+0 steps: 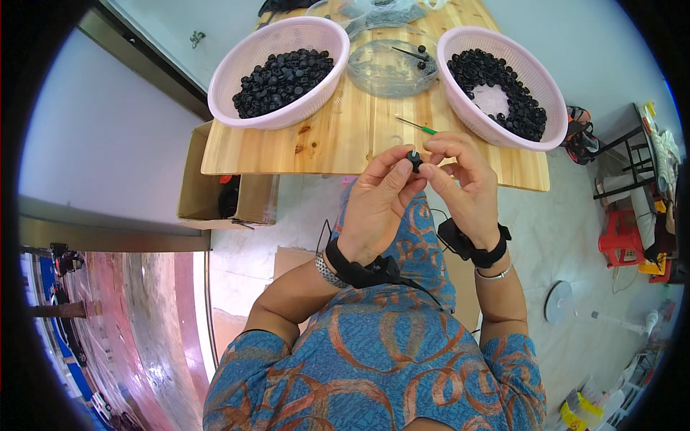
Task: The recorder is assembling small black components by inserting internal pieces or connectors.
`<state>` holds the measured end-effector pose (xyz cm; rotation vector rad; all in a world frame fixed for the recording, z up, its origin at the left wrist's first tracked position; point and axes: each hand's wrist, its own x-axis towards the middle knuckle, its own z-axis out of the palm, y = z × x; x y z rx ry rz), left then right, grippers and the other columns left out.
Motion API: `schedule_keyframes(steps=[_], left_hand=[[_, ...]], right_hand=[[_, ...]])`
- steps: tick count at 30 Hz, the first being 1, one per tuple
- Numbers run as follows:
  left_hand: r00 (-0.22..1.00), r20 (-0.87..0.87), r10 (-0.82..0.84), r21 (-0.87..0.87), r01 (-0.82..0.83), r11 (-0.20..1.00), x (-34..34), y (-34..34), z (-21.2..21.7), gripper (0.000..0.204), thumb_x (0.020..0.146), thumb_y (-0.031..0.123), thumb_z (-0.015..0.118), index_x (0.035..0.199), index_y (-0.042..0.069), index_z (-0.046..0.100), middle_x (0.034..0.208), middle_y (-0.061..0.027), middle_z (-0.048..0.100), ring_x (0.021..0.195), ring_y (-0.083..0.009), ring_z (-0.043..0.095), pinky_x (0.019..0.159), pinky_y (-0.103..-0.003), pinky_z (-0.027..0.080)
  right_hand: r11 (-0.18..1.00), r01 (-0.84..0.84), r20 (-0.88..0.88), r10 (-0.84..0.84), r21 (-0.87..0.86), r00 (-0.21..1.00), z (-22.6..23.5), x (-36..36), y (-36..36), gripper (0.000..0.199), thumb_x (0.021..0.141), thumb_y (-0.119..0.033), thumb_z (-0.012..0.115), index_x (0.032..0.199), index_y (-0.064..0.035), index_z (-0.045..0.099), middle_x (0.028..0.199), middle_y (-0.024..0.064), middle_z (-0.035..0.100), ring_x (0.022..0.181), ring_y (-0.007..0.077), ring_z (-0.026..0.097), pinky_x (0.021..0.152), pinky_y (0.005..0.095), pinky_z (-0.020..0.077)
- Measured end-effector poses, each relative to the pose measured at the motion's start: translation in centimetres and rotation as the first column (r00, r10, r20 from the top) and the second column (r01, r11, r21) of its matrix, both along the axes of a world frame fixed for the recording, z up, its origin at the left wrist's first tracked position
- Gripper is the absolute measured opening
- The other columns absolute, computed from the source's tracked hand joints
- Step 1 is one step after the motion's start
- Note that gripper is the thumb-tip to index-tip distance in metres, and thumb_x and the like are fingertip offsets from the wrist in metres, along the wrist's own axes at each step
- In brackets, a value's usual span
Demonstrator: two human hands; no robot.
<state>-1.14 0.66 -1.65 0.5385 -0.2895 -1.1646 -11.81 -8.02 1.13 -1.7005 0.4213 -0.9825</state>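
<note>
Fingers of both hands pinch one small black cap point(414, 159) between them, just off the near edge of the worktop point(359, 136): left hand point(377, 205) grips from below-left, right hand point(463, 183) from the right, equally near.

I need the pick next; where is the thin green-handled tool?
The green-handled tool lies on the wooden table, just beyond the right hand, before the clear dish.

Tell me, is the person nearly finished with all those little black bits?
Hard to say. Both pink baskets hold black pieces: the left basket is heaped, the right basket shows a bare patch. Which pile is finished cannot be told. Right now the left hand and right hand pinch one small black piece together.
</note>
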Motion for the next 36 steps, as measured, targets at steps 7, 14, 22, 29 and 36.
schedule_keyframes(steps=[7,14,22,29,36], left_hand=[[0.996,0.088,-0.016,-0.028,0.019,0.999,0.1,0.3,0.1,0.023,0.091,0.009,0.048,0.113,0.003,0.052,0.104,-0.0061,0.058,0.094,-0.0138,0.057,0.081,-0.025,0.049],[0.976,0.203,0.073,-0.064,-0.062,0.996,0.1,0.4,0.4,0.020,0.088,0.006,0.053,0.108,0.003,0.054,0.099,-0.0060,0.060,0.089,-0.0130,0.058,0.078,-0.025,0.050],[0.953,0.276,0.128,-0.069,-0.113,0.991,0.5,0.7,0.1,0.018,0.083,0.000,0.058,0.101,0.001,0.057,0.093,-0.0065,0.061,0.083,-0.0121,0.059,0.074,-0.024,0.051],[0.946,0.300,0.123,-0.061,-0.110,0.992,0.5,0.7,0.2,0.015,0.081,-0.001,0.060,0.096,0.000,0.059,0.090,-0.0069,0.062,0.079,-0.0115,0.060,0.072,-0.022,0.051],[0.949,0.312,0.046,0.045,-0.063,0.997,1.0,0.8,0.4,0.016,0.084,0.002,0.058,0.099,0.000,0.058,0.091,-0.0071,0.062,0.080,-0.0121,0.060,0.073,-0.023,0.050]], right_hand=[[0.977,-0.126,0.282,0.074,0.171,0.957,-2.2,1.1,1.0,0.017,0.083,0.002,0.057,0.099,0.0038,0.058,0.104,0.0094,0.053,0.088,0.0117,0.055,0.067,0.0204,0.0484],[0.969,-0.054,0.357,-0.036,0.239,0.933,-2.5,2.0,2.7,0.017,0.083,0.004,0.055,0.100,0.0044,0.057,0.108,0.0113,0.053,0.092,0.0143,0.055,0.073,0.0227,0.0495],[0.931,-0.220,0.454,0.068,0.292,0.889,-3.0,1.9,2.0,0.018,0.082,0.004,0.056,0.100,0.0050,0.057,0.108,0.0132,0.053,0.094,0.0156,0.055,0.077,0.0244,0.0483],[0.962,-0.218,0.466,0.119,0.163,0.877,-4.2,1.9,1.0,0.023,0.077,0.007,0.057,0.100,0.0035,0.058,0.107,0.0131,0.054,0.094,0.0170,0.055,0.082,0.0264,0.0443],[0.924,-0.266,0.543,0.080,0.274,0.836,-3.5,1.5,1.2,0.023,0.076,0.008,0.058,0.098,0.0022,0.057,0.101,0.0125,0.057,0.090,0.0159,0.055,0.079,0.0252,0.0451]])
